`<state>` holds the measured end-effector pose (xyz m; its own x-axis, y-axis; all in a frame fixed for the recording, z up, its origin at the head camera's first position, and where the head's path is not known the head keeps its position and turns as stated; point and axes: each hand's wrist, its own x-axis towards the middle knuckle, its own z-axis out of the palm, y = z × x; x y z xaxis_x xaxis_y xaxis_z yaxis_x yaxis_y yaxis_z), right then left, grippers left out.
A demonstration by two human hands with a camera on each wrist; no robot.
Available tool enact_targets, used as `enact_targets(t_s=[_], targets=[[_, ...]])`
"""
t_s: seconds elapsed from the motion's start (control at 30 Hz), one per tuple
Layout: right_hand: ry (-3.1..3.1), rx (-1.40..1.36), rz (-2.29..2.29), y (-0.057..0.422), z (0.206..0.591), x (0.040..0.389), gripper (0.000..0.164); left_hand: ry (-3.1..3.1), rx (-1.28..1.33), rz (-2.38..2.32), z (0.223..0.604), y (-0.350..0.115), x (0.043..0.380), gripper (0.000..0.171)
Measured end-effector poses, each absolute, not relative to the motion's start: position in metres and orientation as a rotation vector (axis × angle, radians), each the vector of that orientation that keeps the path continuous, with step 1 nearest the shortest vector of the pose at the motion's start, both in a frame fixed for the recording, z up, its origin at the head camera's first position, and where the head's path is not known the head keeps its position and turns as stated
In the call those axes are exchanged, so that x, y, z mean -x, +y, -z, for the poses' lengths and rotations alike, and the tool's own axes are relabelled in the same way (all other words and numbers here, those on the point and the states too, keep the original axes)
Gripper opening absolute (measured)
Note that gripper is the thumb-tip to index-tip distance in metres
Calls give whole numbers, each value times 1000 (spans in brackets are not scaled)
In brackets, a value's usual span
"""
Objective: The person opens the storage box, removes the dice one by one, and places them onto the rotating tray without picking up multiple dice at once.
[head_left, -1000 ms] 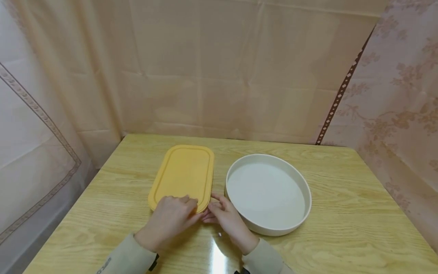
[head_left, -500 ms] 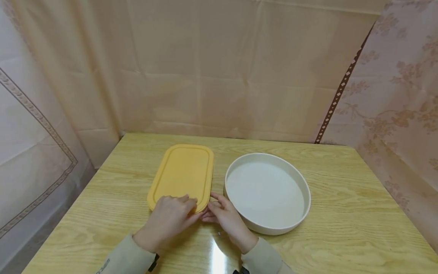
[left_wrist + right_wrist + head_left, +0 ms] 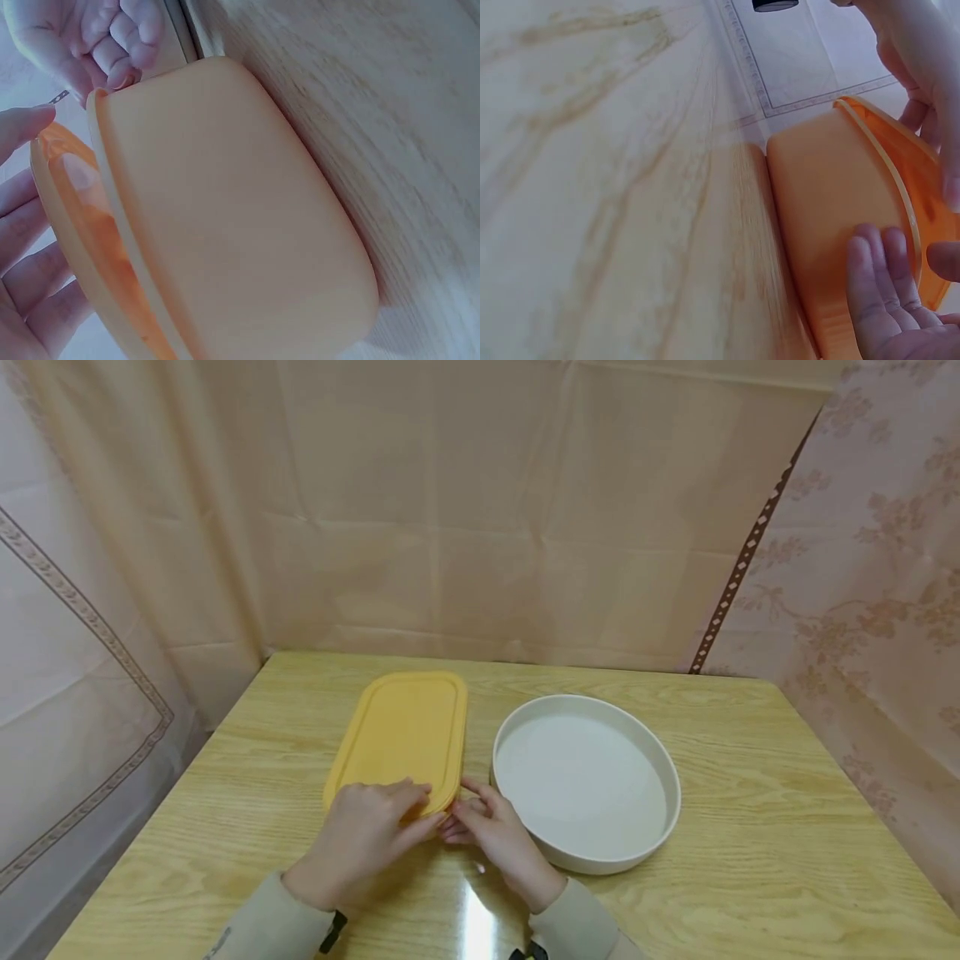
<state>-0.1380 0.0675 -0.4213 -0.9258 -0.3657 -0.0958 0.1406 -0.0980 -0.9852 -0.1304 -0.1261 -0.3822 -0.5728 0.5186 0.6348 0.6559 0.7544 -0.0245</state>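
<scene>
Lifting shows at the near end: over the last half second the yellow lid (image 3: 405, 735) has crept up the head view, near edge and far edge both a touch farther from the person, and the left hand (image 3: 356, 831) has shifted slightly left with it. Right hand (image 3: 498, 839) and round white dish (image 3: 585, 781) look unmoved. Left wrist view has a clear gap between lid and the orange box (image 3: 232, 195), inside showing through, so I'd call the seal broken at the near right corner. Right wrist view has lid and rim closing up at the end away from the right hand, so my read is part opened, not off; far end fit can't be told. Grip: left has the lid's near edge pinched, thumb at the edge, fingers across the top. Right is fairly loose, fingers mostly straight along the box wall, thumb standing off by the rim; looks like bracing, can't tell how hard it presses. Box sits on the wood-grain table (image 3: 750, 810), left of the dish and just beside it, lid tilted over it. Contact between right hand and dish: can't tell
</scene>
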Motion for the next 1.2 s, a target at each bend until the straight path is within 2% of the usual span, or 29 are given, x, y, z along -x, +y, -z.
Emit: enact_targets(t_s=[0.33, 0.5, 0.6, 0.77, 1.0, 1.2], targets=[[1827, 247, 2102, 66, 424, 138, 65, -2233, 916, 388, 379, -127, 129, 29], [1825, 262, 2112, 65, 426, 140, 68, -2187, 925, 436, 372, -128, 128, 50], [1809, 262, 2120, 65, 427, 142, 69, -2170, 901, 476, 369, -129, 127, 54], [1796, 252, 2129, 64, 428, 142, 71, -2155, 812, 565, 366, -135, 121, 49], [1783, 237, 2125, 62, 429, 142, 70, -2123, 656, 684, 364, -144, 113, 24], [1779, 229, 2134, 60, 428, 142, 69, -2113, 529, 775, 359, -150, 111, 31]])
